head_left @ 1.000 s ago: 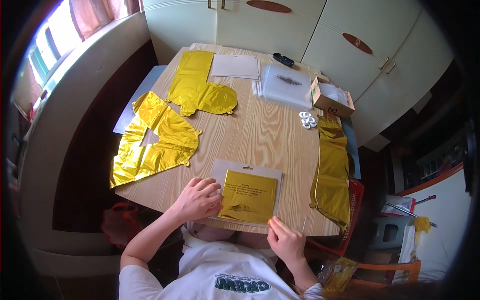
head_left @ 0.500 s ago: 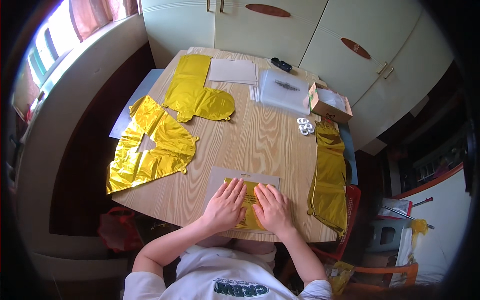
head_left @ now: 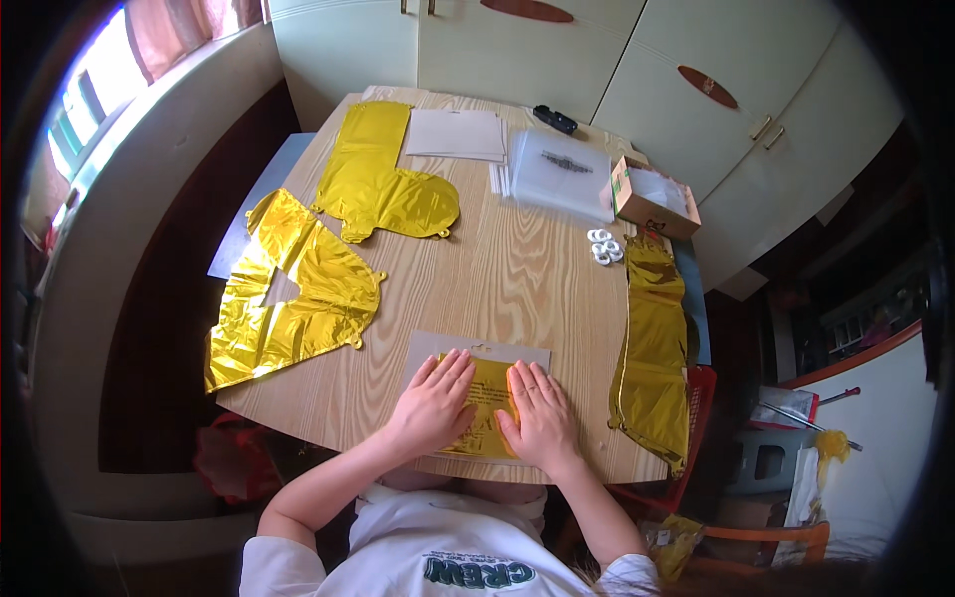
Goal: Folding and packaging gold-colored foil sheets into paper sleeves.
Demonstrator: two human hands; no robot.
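A folded gold foil balloon (head_left: 489, 406) with small dark print lies on a grey-white backing card (head_left: 426, 348) at the table's near edge. The card has a hanger slot at its far side. My left hand (head_left: 434, 403) rests flat across the left side of the foil, fingers stretched out and pointing away. Over the right side lies my right hand (head_left: 542, 413), also flat, with its thumb apart from the fingers. Neither hand grips anything. Parts of the foil and card are hidden beneath both palms.
Gold foil balloons lie at left (head_left: 316, 323), far left (head_left: 348, 179) and right (head_left: 652, 348). Toward the back are backing cards (head_left: 456, 134), clear plastic sleeves (head_left: 557, 177), a black object (head_left: 554, 119), white ribbon rolls (head_left: 604, 247) and a cardboard box (head_left: 655, 207).
My hands have spread slightly apart, the left one shifting left, so more of the printed foil shows between them. The whole view has shifted a little.
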